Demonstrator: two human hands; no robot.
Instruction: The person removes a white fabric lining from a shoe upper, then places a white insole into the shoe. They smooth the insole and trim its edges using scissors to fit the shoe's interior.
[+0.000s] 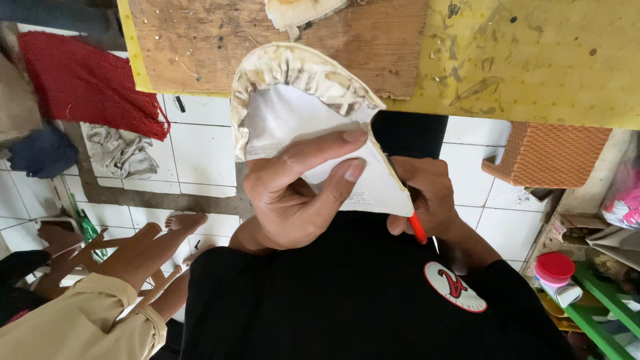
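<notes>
Up close, two hands work a shoe upper at the desk edge.
Left hand [293,200] has its fingers [320,150] closed around the white shoe upper [300,113], holding it against the near edge of the yellow desk [533,67]; just right, the right hand [430,197] grips a red-handled tool [418,229] touching the upper's lower edge.

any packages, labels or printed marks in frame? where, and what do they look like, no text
Round chest patch: on the black shirt, lower right; white oval, red emblem, red rim.
Faint stamp: on the white insole, by the left hand; small grey print, too blurred to describe.
Container with red lid: right edge, on the green rack; round, white body.
</notes>
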